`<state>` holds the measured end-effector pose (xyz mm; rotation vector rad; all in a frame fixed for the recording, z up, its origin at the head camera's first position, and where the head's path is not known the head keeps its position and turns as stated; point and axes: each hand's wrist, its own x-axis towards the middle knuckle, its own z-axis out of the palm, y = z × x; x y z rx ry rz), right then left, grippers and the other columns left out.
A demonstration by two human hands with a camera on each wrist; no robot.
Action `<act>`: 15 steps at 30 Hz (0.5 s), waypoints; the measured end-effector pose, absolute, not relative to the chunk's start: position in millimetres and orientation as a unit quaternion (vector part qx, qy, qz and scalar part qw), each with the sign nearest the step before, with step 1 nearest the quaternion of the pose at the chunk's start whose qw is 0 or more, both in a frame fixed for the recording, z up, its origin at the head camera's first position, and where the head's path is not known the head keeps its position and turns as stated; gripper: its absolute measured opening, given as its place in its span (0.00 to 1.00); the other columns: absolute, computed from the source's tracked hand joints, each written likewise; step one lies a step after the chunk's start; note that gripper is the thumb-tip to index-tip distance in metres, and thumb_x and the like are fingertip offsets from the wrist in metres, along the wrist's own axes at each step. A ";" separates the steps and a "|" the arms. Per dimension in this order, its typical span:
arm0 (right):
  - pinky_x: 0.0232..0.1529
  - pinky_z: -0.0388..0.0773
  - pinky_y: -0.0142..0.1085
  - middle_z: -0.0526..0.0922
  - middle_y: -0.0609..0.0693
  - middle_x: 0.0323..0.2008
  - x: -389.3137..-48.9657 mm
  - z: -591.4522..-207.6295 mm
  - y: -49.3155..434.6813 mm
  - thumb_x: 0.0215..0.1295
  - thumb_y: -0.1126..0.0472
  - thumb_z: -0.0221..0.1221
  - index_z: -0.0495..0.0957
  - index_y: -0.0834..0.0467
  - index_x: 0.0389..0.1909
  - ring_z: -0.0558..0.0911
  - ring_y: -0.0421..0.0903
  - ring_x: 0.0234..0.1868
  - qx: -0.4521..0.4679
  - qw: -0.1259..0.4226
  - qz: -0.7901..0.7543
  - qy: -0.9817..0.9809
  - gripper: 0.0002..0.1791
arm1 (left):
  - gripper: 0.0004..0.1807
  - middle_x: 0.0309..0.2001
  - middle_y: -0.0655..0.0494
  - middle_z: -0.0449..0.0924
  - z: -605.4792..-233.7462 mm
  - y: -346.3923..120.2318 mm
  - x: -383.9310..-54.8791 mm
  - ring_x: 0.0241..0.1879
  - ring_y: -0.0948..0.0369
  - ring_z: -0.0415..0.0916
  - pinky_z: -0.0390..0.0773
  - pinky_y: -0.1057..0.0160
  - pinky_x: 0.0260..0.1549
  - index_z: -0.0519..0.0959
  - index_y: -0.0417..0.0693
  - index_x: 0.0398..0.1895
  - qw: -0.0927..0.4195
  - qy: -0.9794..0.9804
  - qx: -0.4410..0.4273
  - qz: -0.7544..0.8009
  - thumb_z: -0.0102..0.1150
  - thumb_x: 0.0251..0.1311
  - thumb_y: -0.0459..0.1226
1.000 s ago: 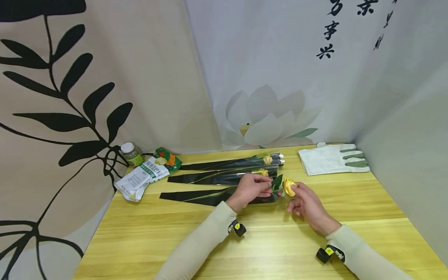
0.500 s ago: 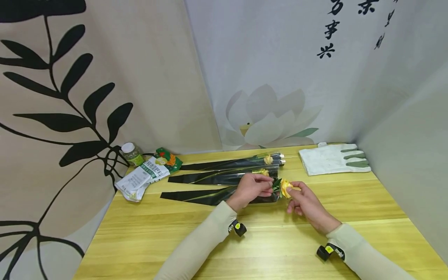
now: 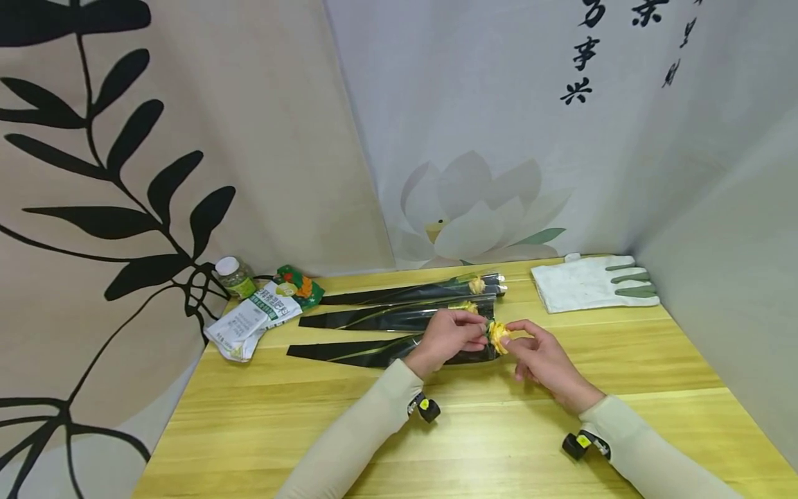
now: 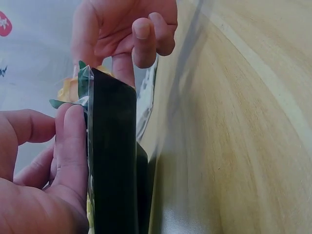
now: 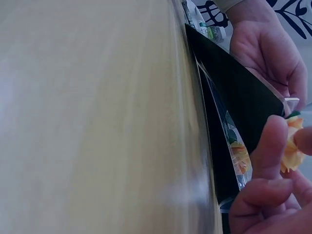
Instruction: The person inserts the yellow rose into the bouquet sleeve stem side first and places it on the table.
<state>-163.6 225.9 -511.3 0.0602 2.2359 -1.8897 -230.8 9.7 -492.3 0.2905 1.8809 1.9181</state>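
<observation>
My left hand (image 3: 450,337) pinches the open end of the nearest black-and-clear flower sleeve (image 3: 361,352), its fingers at the clear film. At that mouth sits a yellow rose (image 3: 498,336), its bloom outside the sleeve's edge and its stem running inside. My right hand (image 3: 548,364) holds the bloom between thumb and forefinger, other fingers bent loosely. In the left wrist view, green leaves (image 4: 82,80) show behind the clear film beside the bloom. From the right wrist, the black back of the sleeve (image 5: 239,87) is seen raised at its mouth end.
Behind lie two more sleeves, each with a yellow rose: a middle one (image 3: 374,319) and a far one (image 3: 399,292). A white-capped jar (image 3: 235,278) and a white-and-green pouch (image 3: 258,315) stand at the left. White gloves (image 3: 580,285) with green fingers lie back right.
My right hand has moved left with the rose, bringing its bloom up to the sleeve's mouth; the leaves have gone into the sleeve. My left hand has stayed in place.
</observation>
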 end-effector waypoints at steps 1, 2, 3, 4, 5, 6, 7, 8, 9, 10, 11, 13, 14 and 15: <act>0.18 0.72 0.33 0.89 0.53 0.44 -163.9 -511.3 225.8 0.76 0.43 0.63 0.71 0.53 0.68 0.81 0.45 0.20 0.018 0.105 -0.638 0.762 0.29 | 0.10 0.42 0.49 0.91 -492.5 9.7 -230.9 0.33 0.62 0.90 0.91 0.60 0.40 0.89 0.41 0.50 0.217 0.679 0.104 0.694 0.68 0.68 0.32; 0.19 0.73 0.34 0.89 0.53 0.44 -164.2 -511.4 225.7 0.75 0.43 0.64 0.71 0.53 0.68 0.81 0.45 0.21 0.016 0.105 -0.635 0.765 0.29 | 0.10 0.42 0.49 0.91 -492.6 9.6 -230.9 0.32 0.62 0.90 0.91 0.60 0.40 0.89 0.41 0.50 0.217 0.678 0.104 0.695 0.68 0.69 0.32; 0.20 0.74 0.35 0.90 0.54 0.44 -164.6 -511.6 225.8 0.75 0.44 0.64 0.72 0.54 0.68 0.81 0.46 0.21 0.012 0.103 -0.629 0.770 0.29 | 0.10 0.42 0.49 0.91 -492.6 9.6 -231.0 0.32 0.62 0.90 0.91 0.60 0.40 0.89 0.40 0.50 0.216 0.677 0.103 0.696 0.68 0.69 0.32; 0.20 0.76 0.36 0.90 0.54 0.43 -164.9 -511.7 225.8 0.75 0.44 0.65 0.73 0.54 0.68 0.82 0.47 0.21 0.011 0.101 -0.625 0.774 0.29 | 0.10 0.41 0.49 0.91 -492.5 9.5 -231.0 0.32 0.62 0.89 0.91 0.60 0.40 0.89 0.40 0.50 0.217 0.676 0.103 0.697 0.68 0.68 0.32; 0.20 0.77 0.37 0.90 0.54 0.43 -165.2 -511.7 225.8 0.74 0.44 0.66 0.74 0.54 0.68 0.82 0.48 0.21 0.009 0.097 -0.620 0.778 0.29 | 0.10 0.41 0.48 0.91 -492.3 9.4 -230.9 0.32 0.62 0.89 0.91 0.60 0.40 0.89 0.40 0.50 0.217 0.675 0.103 0.698 0.68 0.69 0.32; 0.21 0.78 0.38 0.90 0.55 0.43 -165.5 -511.5 225.9 0.74 0.45 0.66 0.74 0.55 0.68 0.82 0.49 0.22 0.004 0.093 -0.614 0.784 0.29 | 0.10 0.41 0.48 0.91 -492.0 9.2 -230.8 0.32 0.62 0.89 0.91 0.60 0.40 0.89 0.40 0.50 0.216 0.675 0.104 0.698 0.68 0.69 0.32; 0.21 0.79 0.39 0.90 0.55 0.43 -166.0 -511.5 225.9 0.74 0.45 0.66 0.75 0.55 0.68 0.82 0.49 0.22 0.003 0.089 -0.608 0.789 0.29 | 0.10 0.41 0.48 0.91 -491.8 8.9 -230.6 0.32 0.62 0.89 0.91 0.60 0.40 0.89 0.40 0.49 0.216 0.675 0.104 0.697 0.68 0.69 0.32; 0.21 0.79 0.40 0.90 0.56 0.43 -166.5 -511.7 225.9 0.74 0.45 0.66 0.75 0.55 0.68 0.81 0.50 0.21 0.001 0.085 -0.602 0.794 0.29 | 0.09 0.41 0.48 0.91 -491.4 8.7 -230.4 0.32 0.62 0.89 0.92 0.60 0.40 0.89 0.40 0.49 0.215 0.676 0.104 0.697 0.68 0.69 0.32; 0.20 0.79 0.40 0.90 0.56 0.42 -166.8 -511.7 225.8 0.73 0.45 0.67 0.76 0.55 0.67 0.81 0.50 0.21 0.001 0.080 -0.594 0.800 0.29 | 0.09 0.41 0.48 0.91 -491.0 8.5 -230.2 0.32 0.62 0.89 0.92 0.59 0.40 0.89 0.40 0.49 0.214 0.677 0.105 0.696 0.68 0.69 0.32; 0.20 0.79 0.40 0.90 0.57 0.42 -167.2 -511.5 225.6 0.73 0.44 0.67 0.77 0.54 0.67 0.80 0.50 0.20 0.002 0.077 -0.588 0.805 0.29 | 0.09 0.41 0.48 0.91 -490.6 8.4 -230.0 0.32 0.62 0.89 0.92 0.59 0.40 0.89 0.40 0.49 0.213 0.679 0.105 0.695 0.68 0.69 0.32; 0.19 0.78 0.40 0.89 0.57 0.42 -167.5 -511.3 225.4 0.72 0.43 0.67 0.77 0.54 0.67 0.79 0.49 0.20 0.001 0.075 -0.581 0.810 0.29 | 0.09 0.41 0.48 0.91 -490.2 8.3 -230.0 0.32 0.62 0.89 0.92 0.59 0.40 0.89 0.40 0.48 0.211 0.681 0.107 0.693 0.68 0.69 0.32; 0.17 0.77 0.39 0.89 0.58 0.41 -167.7 -510.6 224.8 0.71 0.42 0.68 0.78 0.53 0.67 0.77 0.48 0.19 0.001 0.074 -0.572 0.817 0.29 | 0.08 0.40 0.48 0.91 -489.7 8.3 -230.2 0.32 0.61 0.90 0.92 0.59 0.39 0.89 0.41 0.48 0.210 0.682 0.108 0.692 0.68 0.69 0.33; 0.17 0.76 0.39 0.88 0.58 0.41 -167.8 -510.0 224.8 0.71 0.42 0.68 0.77 0.53 0.67 0.77 0.47 0.18 -0.002 0.075 -0.570 0.818 0.29 | 0.08 0.40 0.49 0.91 -489.4 8.4 -230.4 0.32 0.61 0.90 0.92 0.59 0.39 0.89 0.41 0.48 0.209 0.683 0.108 0.692 0.68 0.69 0.33; 0.16 0.76 0.39 0.88 0.59 0.41 -167.9 -509.1 224.8 0.72 0.43 0.68 0.77 0.52 0.67 0.76 0.47 0.18 -0.005 0.075 -0.570 0.818 0.29 | 0.08 0.40 0.48 0.91 -489.3 8.4 -230.8 0.32 0.61 0.90 0.92 0.59 0.39 0.89 0.41 0.48 0.210 0.682 0.109 0.692 0.68 0.69 0.33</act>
